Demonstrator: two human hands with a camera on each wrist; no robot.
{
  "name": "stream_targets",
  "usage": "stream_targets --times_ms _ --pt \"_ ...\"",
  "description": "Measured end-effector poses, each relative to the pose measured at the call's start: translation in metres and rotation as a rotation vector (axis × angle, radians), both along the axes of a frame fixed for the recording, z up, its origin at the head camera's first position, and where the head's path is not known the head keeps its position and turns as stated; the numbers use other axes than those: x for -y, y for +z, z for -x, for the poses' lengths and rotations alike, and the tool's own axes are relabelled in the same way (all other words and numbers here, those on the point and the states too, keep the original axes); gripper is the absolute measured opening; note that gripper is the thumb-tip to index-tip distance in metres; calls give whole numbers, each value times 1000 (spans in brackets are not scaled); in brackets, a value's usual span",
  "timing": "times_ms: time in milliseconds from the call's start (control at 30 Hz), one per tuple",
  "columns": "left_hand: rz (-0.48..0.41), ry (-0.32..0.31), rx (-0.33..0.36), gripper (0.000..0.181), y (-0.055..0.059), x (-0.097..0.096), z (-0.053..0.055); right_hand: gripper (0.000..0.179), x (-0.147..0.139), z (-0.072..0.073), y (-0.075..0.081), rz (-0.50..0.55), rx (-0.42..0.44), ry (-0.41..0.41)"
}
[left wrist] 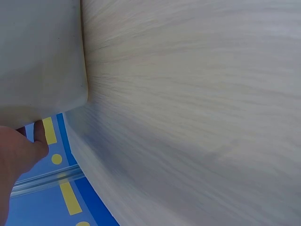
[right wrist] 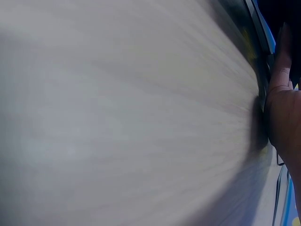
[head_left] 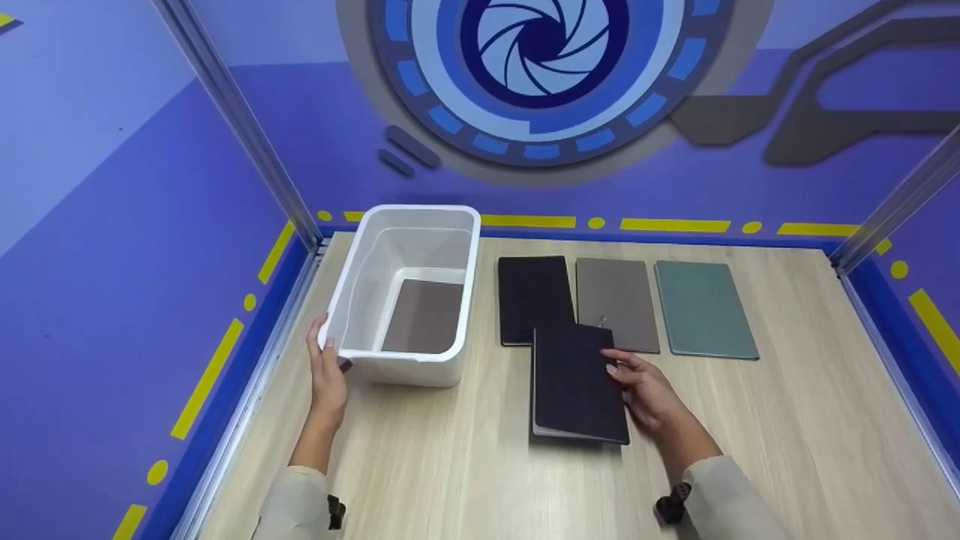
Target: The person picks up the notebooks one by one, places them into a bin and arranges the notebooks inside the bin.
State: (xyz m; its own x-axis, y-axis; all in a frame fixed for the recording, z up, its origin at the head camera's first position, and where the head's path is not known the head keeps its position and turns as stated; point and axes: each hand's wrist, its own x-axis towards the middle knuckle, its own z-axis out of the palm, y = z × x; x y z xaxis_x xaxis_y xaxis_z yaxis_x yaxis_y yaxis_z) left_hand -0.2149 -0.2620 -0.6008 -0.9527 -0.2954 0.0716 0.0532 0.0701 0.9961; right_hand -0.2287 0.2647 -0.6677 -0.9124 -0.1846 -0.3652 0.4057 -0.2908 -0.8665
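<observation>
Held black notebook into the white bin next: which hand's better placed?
Right, most likely. The right hand grips the held black notebook by its right edge; the left hand holds the white bin at its near-left corner, so it seems better suited to steadying.

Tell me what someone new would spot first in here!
Probably the big round blue picture high on the back wall. Next, the white bin on the left of the table, gripped by the left hand, with something flat and brown inside. Then the black book that the right hand holds, nearer than a row of three other books.
</observation>
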Motion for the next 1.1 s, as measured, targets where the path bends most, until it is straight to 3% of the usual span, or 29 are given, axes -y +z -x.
stream_targets --times_ms 267,1100 --pt "18 4 -5 54 -2 -1 -1 34 -2 1 0 -44 19 8" --pt "25 -7 -36 55 -3 2 0 33 1 -1 0 -17 7 0"
